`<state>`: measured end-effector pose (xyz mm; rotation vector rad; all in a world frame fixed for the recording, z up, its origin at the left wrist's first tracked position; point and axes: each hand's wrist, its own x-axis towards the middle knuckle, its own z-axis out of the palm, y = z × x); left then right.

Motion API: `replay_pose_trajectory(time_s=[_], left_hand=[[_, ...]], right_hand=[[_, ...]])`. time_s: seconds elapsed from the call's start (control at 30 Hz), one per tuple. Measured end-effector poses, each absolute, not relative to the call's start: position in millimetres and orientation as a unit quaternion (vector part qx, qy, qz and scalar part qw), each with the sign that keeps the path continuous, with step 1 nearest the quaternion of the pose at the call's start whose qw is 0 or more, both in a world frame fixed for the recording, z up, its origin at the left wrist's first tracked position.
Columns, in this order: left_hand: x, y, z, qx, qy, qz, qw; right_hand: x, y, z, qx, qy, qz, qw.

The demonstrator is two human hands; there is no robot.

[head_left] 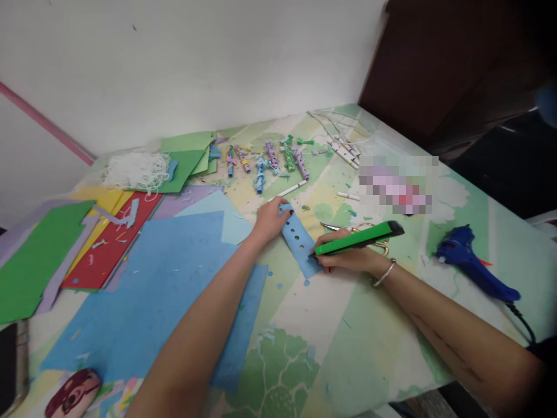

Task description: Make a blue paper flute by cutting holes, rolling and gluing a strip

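Observation:
My left hand (pixel 272 216) holds the far end of a narrow blue strip (pixel 292 227), thumb on top of it. A row of several small round holes runs along the strip. Closed around a green utility knife (pixel 359 238), my right hand (pixel 337 252) rests at the strip's near end. The knife's dark tip meets the blue surface there; the blade itself is too small to make out. Small blue cut-out dots (pixel 279 285) lie beside the strip. Gold-handled scissors (pixel 378 244) lie partly hidden behind my right hand.
Large blue sheets (pixel 174 261) and green (pixel 39 261) and red sheets (pixel 104 244) cover the left. White string (pixel 134 171) and small decorated tubes (pixel 260 174) lie at the back. A blue glue gun (pixel 474 264) is at right, a phone (pixel 13 366) and mouse (pixel 73 393) at front left.

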<state>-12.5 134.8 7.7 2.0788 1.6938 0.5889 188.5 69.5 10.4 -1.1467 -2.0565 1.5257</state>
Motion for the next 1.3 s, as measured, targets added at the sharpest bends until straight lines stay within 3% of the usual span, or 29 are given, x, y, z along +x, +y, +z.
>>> replay_pose_trajectory(time_s=[0.17,0.3,0.4,0.53,0.93,1.3], left_hand=[[-35.5,112.7,6.6,0.722,0.647,0.190,0.156],[-33.1,91.2,6.5,0.706,0.690,0.154,0.044],[-21.5,75.2,2.9,0.773,0.616,0.150,-0.012],[-11.4,65.3,-6.1,0.870,0.486,0.087,0.018],[-11.6,66.8,-9.1,0.871,0.487,0.068,0.011],[-17.8,73.1,-0.3,0.850,0.519,0.092,-0.002]], right_hand=[[189.9,79.5,7.5,-0.377,-0.721,0.560,0.159],[190.0,82.1,7.0,-0.370,-0.695,0.600,0.142],[188.7,82.1,9.6,-0.379,-0.716,0.569,0.136],[187.0,80.3,11.0,-0.397,-0.794,0.444,0.123],[187.8,74.7,-3.8,-0.437,-0.837,0.298,0.142],[184.3,70.6,11.5,-0.449,-0.820,0.328,0.134]])
